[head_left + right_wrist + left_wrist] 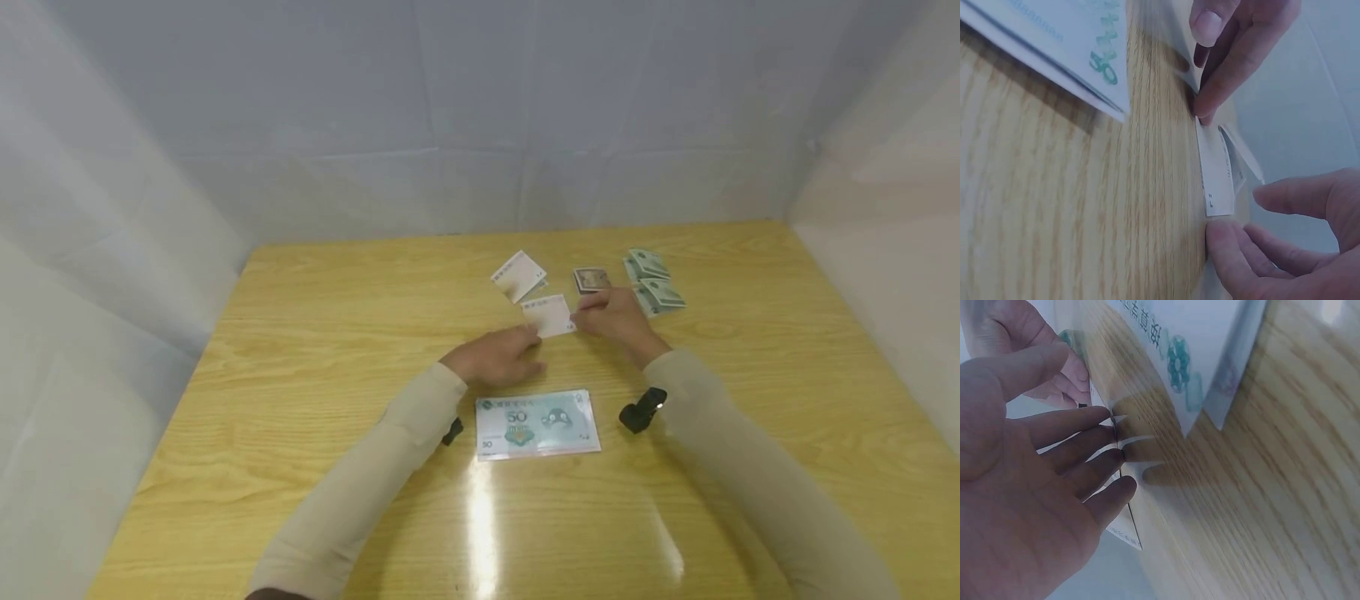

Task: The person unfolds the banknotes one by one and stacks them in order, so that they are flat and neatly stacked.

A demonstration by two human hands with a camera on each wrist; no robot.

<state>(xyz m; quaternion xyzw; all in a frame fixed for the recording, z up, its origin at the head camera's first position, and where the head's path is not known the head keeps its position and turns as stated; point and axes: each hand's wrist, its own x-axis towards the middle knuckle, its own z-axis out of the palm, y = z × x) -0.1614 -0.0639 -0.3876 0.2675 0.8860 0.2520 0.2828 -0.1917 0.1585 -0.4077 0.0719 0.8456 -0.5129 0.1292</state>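
A folded paper banknote (549,316) with a pale back lies on the table between both hands. My left hand (498,358) touches its lower left edge with extended fingertips; in the left wrist view those fingers (1105,500) are nearly straight. At the note's right edge rests my right hand (617,323). The right wrist view shows its index fingertip (1221,234) against the end of the folded note (1216,169), with the thumb apart from it. Closer to me lies a flat banknote (537,427) marked 50, apparently on top of others.
Behind the hands are another pale folded note (517,275), a small brown folded note (592,278) and green folded notes (660,292). The wooden table (315,350) meets a white curtain (465,192) at the back. Wrist cameras (642,410) hang below the sleeves.
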